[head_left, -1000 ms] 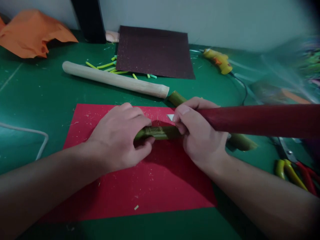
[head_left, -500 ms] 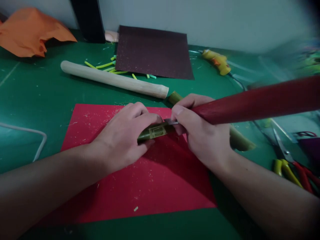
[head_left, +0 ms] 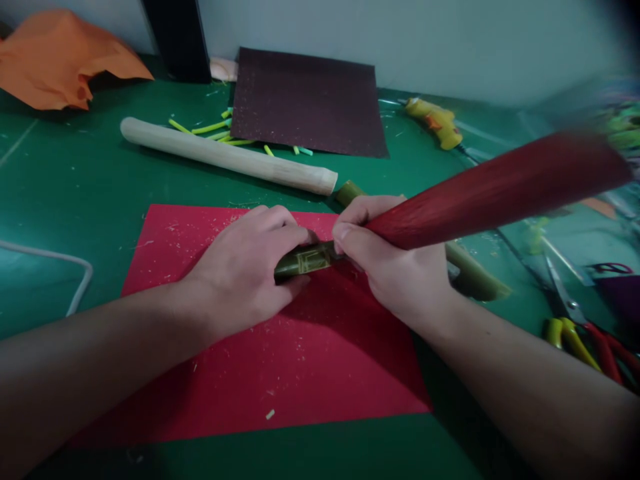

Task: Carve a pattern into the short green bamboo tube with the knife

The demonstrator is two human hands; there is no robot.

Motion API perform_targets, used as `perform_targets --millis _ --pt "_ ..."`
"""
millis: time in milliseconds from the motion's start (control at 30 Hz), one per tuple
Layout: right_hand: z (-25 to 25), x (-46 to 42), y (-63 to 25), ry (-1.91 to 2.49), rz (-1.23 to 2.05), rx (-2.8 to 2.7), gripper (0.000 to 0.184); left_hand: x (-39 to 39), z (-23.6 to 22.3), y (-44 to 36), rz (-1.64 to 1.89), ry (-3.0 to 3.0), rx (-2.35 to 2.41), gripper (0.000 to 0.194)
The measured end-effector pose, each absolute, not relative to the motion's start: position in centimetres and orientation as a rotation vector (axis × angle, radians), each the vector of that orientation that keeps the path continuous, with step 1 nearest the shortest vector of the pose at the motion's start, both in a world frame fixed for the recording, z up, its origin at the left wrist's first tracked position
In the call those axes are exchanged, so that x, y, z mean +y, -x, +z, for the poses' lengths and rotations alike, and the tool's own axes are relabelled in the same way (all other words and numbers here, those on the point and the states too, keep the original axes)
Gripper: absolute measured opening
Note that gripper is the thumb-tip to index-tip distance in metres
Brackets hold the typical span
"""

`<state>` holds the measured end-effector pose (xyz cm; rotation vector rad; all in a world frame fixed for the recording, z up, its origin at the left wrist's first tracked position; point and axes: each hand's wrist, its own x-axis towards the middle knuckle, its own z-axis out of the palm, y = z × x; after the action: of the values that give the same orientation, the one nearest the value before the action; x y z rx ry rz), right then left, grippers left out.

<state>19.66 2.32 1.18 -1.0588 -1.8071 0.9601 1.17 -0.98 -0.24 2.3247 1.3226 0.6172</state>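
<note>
My left hand point(head_left: 250, 267) is closed round a green bamboo piece point(head_left: 305, 261) over a red sheet point(head_left: 280, 373). Pale lines are cut into the bamboo's skin beside my thumb. In my right hand point(head_left: 390, 260) is a carving knife with a thick red handle point(head_left: 490, 187), gripped low near the blade. The fingertips meet the bamboo's right part, and they hide most of the blade. Fine pale shavings lie scattered over the red sheet.
Behind the sheet lies a peeled pale stick point(head_left: 230, 157). Farther back are a dark brown sheet point(head_left: 310, 103), a yellow glue gun point(head_left: 435, 122) and crumpled orange paper point(head_left: 70, 60). Scissors point(head_left: 575, 320) lie at right, near another bamboo piece point(head_left: 475, 273). A white cable point(head_left: 55, 253) runs at left.
My right hand has moved slightly left along the bamboo, and the red handle has swung so its far end shows. The blade is now more hidden. My left hand has stayed nearly still.
</note>
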Motion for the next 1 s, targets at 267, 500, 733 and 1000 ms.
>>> perform_targets --millis 267,500,733,1000 --pt "1.45 1.87 -20.01 0.977 0.958 -1.938 0.025 -0.86 -0.42 -1.33 0.634 -2.364 1.301 0.013" --pt "0.70 2.36 -19.95 0.933 0.911 -1.822 0.025 -0.47 -0.59 -1.24 0.663 -2.359 1.314 0.012" --pt "1.50 2.25 -20.01 0.925 0.973 -1.995 0.025 -0.63 -0.46 -1.05 0.638 -2.385 1.304 0.014" --pt "0.93 2.26 -20.18 0.913 0.910 -1.900 0.025 -0.50 -0.49 -1.09 0.667 -2.364 1.300 0.010"
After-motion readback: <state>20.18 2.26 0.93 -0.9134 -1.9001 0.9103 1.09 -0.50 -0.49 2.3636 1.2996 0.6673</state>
